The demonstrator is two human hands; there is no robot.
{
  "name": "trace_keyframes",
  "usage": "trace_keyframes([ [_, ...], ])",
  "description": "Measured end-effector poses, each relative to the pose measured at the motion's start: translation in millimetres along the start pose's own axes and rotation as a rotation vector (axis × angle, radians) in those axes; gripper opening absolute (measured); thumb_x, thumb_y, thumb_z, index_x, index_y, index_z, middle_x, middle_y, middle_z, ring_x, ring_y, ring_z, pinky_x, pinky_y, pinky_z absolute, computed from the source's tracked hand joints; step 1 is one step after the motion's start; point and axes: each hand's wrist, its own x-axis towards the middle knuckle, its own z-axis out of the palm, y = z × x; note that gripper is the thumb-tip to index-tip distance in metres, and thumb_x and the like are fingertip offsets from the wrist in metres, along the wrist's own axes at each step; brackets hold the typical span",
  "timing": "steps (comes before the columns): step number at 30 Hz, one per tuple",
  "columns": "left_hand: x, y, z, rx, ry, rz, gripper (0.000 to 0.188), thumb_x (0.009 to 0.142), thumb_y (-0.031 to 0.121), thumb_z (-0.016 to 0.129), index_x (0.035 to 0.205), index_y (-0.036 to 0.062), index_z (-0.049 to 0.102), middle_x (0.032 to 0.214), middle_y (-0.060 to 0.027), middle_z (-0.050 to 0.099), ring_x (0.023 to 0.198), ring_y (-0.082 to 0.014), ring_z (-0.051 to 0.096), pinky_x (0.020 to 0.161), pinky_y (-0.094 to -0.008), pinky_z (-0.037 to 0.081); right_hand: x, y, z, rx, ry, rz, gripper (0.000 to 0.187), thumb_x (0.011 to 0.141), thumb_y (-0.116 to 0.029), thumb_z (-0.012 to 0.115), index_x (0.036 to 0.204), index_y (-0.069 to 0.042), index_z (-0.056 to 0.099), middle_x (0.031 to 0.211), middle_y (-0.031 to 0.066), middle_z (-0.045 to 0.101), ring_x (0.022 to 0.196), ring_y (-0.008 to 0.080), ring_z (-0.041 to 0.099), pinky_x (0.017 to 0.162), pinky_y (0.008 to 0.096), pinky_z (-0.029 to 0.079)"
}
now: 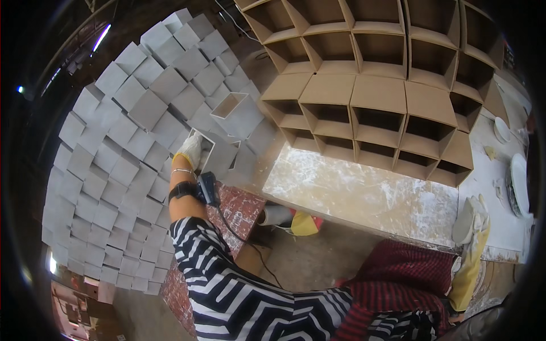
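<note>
My left hand (191,149), in a white work glove with a yellow cuff, reaches forward to the left. Its fingers grip the rim of an open white box (206,158) at the near edge of a large stack of white boxes (165,85). Another open white box (234,108) stands just beyond it. At the far right, my right hand (475,221) is in a white glove with a long yellow cuff, over the table's edge. It is closed around a pale, rounded thing that I cannot make out.
Brown cardboard boxes (378,94), open toward me, are stacked on a white-smeared table (364,187). A white bowl (501,130) and a larger round dish (518,184) lie at right. A red, paint-flecked surface (236,210) is below my left arm. A dark cable (233,232) runs from my wrist device.
</note>
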Motion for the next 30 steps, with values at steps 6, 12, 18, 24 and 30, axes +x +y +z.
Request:
trace_keyframes([
  [6, -5.3, 72.2, 59.8, 0.825, 0.077, 0.706, 0.041, 0.093, 0.035, 0.041, 0.095, 0.0009, 0.063, 0.082, -0.0134, 0.066, 0.058, -0.0207, 0.060, 0.051, -0.0363, 0.047, -1.6, -12.9, -12.0, -0.097, 0.077, -0.015, 0.065, 0.084, -0.035, 0.065, 0.131, 0.005, 0.043, 0.122, 0.0148, 0.056, 0.112, 0.0212, 0.054, 0.099, 0.0314, 0.040],
  [12, -35.6, 125.3, 62.0, 1.013, -0.301, 0.466, 0.027, 0.087, 0.018, 0.045, 0.106, 0.0096, 0.062, 0.097, -0.0137, 0.068, 0.080, -0.0319, 0.065, 0.071, -0.0399, 0.052, -2.5, -7.3, -11.4, -0.094, 0.059, 0.008, 0.065, 0.084, -0.035, 0.066, 0.131, 0.004, 0.044, 0.121, 0.0145, 0.056, 0.112, 0.0210, 0.054, 0.099, 0.0312, 0.040],
  [18, -79.8, 135.0, 52.9, 1.190, -0.240, 0.541, 0.033, 0.087, 0.020, 0.046, 0.117, 0.0167, 0.060, 0.109, -0.0123, 0.065, 0.097, -0.0283, 0.063, 0.082, -0.0368, 0.051, -12.0, -8.4, -11.3, -0.088, 0.044, 0.023, 0.065, 0.084, -0.034, 0.066, 0.131, 0.004, 0.044, 0.121, 0.0142, 0.057, 0.111, 0.0208, 0.054, 0.099, 0.0311, 0.040],
  [24, -53.6, 124.3, 49.2, 0.933, -0.155, -0.025, 0.053, 0.088, 0.050, 0.042, 0.127, 0.0159, 0.054, 0.122, -0.0115, 0.060, 0.109, -0.0281, 0.058, 0.092, -0.0396, 0.044, -13.0, -10.6, -12.6, -0.105, 0.038, 0.026, 0.065, 0.084, -0.034, 0.066, 0.131, 0.004, 0.044, 0.120, 0.0139, 0.057, 0.111, 0.0206, 0.054, 0.098, 0.0310, 0.040],
  [30, -59.8, 130.5, 43.7, 0.916, -0.189, 0.189, 0.050, 0.089, 0.047, 0.043, 0.107, 0.0047, 0.063, 0.098, -0.0107, 0.068, 0.085, -0.0218, 0.062, 0.077, -0.0390, 0.048, -3.9, -4.4, -8.7, -0.082, 0.037, 0.012, 0.065, 0.084, -0.034, 0.066, 0.131, 0.004, 0.044, 0.120, 0.0136, 0.057, 0.111, 0.0204, 0.054, 0.098, 0.0308, 0.040],
])
